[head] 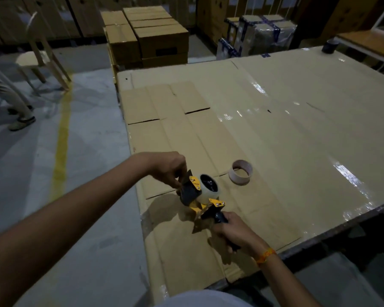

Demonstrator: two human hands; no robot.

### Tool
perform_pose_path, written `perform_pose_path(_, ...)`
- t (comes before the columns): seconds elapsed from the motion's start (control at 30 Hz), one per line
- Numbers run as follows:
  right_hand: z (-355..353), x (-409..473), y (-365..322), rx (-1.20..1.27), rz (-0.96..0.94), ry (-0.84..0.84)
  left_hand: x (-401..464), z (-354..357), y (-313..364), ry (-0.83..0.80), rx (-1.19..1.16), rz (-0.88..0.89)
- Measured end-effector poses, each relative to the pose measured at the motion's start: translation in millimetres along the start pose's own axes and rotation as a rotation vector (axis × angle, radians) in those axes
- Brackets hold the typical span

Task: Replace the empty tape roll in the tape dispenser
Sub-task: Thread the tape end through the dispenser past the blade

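Dim storage room. Grey concrete floor (87, 151) with a yellow painted line (61, 138) at left. A wooden chair (39, 56) stands far left. Stacked cardboard boxes (151, 36) occupy the far centre; wrapped packages (259, 34) stand far right. Cardboard sheets (286, 120) cover the worktable.

- Your left hand (167, 168) and forearm are bare, with nothing worn at the wrist.
- Your right hand (233, 231) is bare too.
- A thin orange-and-yellow thread wristband (266, 256) circles your right wrist.
- A pale, light-coloured shirt front (200, 299) shows at the bottom edge of the view; its sleeves are out of sight.
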State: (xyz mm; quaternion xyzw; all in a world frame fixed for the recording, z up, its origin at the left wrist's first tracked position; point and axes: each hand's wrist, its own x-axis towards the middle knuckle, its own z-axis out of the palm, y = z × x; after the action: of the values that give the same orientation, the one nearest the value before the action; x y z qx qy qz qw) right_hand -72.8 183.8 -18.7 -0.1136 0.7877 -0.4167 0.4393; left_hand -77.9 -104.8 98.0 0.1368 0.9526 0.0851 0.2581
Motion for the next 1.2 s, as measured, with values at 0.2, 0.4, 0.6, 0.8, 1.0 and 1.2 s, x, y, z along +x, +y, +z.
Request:
perform_pose_path(0.2, 7.2, -9.3, 7.0, 0.237, -0.003, -0.217, 20.5, -43.7, 13.4, -0.260, 0.029, 0.063)
perform_pose_path(0.4, 14.7, -12.7, 14.0, 0.340, 0.040, -0.235, 38.2, -59.8, 20.6, -0.316, 0.090, 0.066)
perform_pose_path(0.6, 19.2, -14.3, 17.4, 0.353, 0.040, -0.241, 50.5, -59.0, 34.9, -0.305, 0.200, 0.033)
perform_pose_path(0.8, 22.1, -19.6, 18.2, 0.425, 0.036, -0.240, 46.2, -65.8, 30.2, -0.241, 0.269, -0.057)
perform_pose_path(1.0, 23.0, -18.5, 25.2, 0.469, 0.030, -0.262, 55.4, -51.5, 31.5, -0.243, 0.260, -0.025)
perform_pose_path(1.2, 22.0, -9.7, 39.7, 0.510, 0.012, -0.274, 64.5, -35.5, 30.0, -0.235, 0.243, 0.039)
